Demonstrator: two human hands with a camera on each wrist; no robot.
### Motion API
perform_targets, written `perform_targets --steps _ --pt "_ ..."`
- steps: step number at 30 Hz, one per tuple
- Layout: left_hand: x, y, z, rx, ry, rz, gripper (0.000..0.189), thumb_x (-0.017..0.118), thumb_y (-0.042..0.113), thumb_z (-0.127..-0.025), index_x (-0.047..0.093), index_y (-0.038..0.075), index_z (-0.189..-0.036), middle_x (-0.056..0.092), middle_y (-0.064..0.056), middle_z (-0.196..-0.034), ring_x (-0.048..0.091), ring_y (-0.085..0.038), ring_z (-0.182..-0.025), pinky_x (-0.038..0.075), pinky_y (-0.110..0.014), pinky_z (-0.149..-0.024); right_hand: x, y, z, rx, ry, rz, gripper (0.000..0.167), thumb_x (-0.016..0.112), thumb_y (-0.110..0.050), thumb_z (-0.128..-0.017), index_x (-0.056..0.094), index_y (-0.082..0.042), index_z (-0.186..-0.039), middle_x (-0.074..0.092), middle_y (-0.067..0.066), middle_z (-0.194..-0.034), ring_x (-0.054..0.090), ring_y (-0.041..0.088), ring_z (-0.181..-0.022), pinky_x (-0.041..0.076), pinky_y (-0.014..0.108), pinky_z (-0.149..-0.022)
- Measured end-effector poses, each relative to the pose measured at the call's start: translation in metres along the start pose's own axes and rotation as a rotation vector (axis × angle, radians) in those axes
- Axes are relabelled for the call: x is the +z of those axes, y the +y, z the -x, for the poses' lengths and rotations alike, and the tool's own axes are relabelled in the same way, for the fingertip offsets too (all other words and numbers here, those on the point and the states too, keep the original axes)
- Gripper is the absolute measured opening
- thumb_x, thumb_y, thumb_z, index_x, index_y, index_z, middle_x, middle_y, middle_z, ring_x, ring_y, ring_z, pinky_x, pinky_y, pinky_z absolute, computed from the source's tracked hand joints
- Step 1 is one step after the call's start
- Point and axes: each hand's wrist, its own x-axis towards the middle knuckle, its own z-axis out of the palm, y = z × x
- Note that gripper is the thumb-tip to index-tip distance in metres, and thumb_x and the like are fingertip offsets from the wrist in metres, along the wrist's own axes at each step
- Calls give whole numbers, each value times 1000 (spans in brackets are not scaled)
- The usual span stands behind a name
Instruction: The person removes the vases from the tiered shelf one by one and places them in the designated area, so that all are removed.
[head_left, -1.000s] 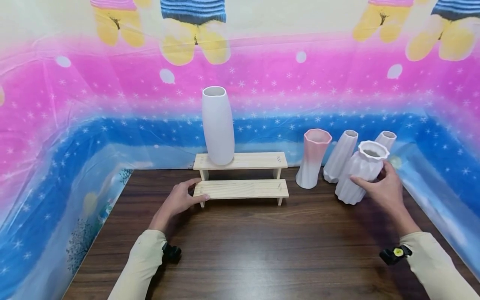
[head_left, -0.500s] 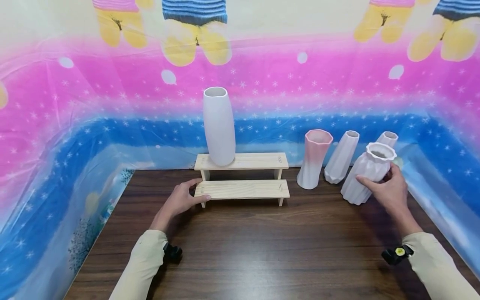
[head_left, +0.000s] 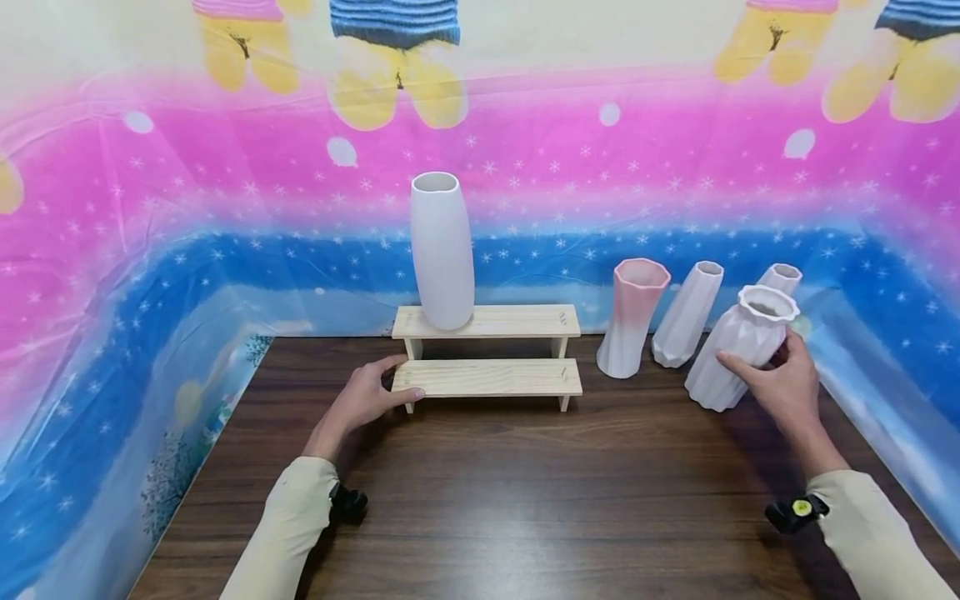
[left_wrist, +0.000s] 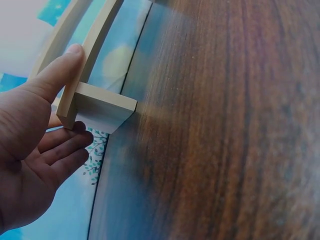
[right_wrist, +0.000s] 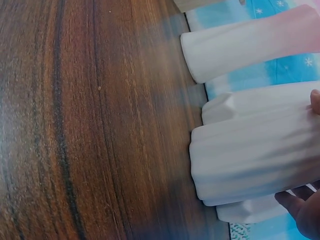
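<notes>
My left hand (head_left: 365,398) holds the left end of the lower step of a pale wooden two-step stand (head_left: 487,379). In the left wrist view, the thumb of that hand (left_wrist: 27,130) lies on the plank and the fingers are below its end. My right hand (head_left: 786,379) grips a white fluted vase (head_left: 731,354) with a wavy rim, thumb on the near side; most of the other fingers are hidden behind it. The right wrist view has the base of this vase (right_wrist: 245,155) at the table surface. On the upper step stands a tall smooth white vase (head_left: 444,258).
A pink-to-white vase (head_left: 630,325) stands right of the stand. Beside it is a slim white faceted vase (head_left: 684,321); another slim white vase (head_left: 782,277) is partly hidden behind the held one. A printed cloth (head_left: 525,167) hangs around the brown wooden table (head_left: 487,492).
My right hand has shifted slightly right with the fluted vase, mostly between the first two frames. The left hand keeps its hold on the stand; the whole view has drifted a little.
</notes>
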Motion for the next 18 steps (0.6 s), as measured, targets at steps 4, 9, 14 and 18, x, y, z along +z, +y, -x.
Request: perform_targets --steps 4,9,14,18 --pt "-1 0 0 7 5 -2 88 77 55 -87 45 7 -154 67 -20 -120 66 -20 -61 52 -48 -87 -2 -2 0 -5 -20 10 92 85 -44 -84 37 -14 -157 53 20 -146 53 34 -126 49 29 -89" --pt "0 1 0 6 6 -7 88 77 55 -88 45 7 -154 65 -21 -124 65 -19 -62 52 -48 -87 -5 -2 2 2 -41 10 93 84 -46 -84 36 -14 -158 53 18 -146 54 32 -125 44 20 -85" --pt "0 1 0 5 1 -4 89 77 56 -87 45 7 -154 65 -21 -127 66 -19 -63 51 -49 -89 -12 -1 6 -7 -45 -10 90 84 -43 -85 38 -19 -158 54 19 -145 57 13 -115 43 10 -81" --pt "0 1 0 11 0 5 90 77 56 -87 44 7 -154 68 -20 -117 66 -20 -61 52 -49 -87 -18 -1 9 -20 -56 -66 89 85 -36 -85 37 -23 -159 55 18 -145 56 -2 -109 45 5 -82"
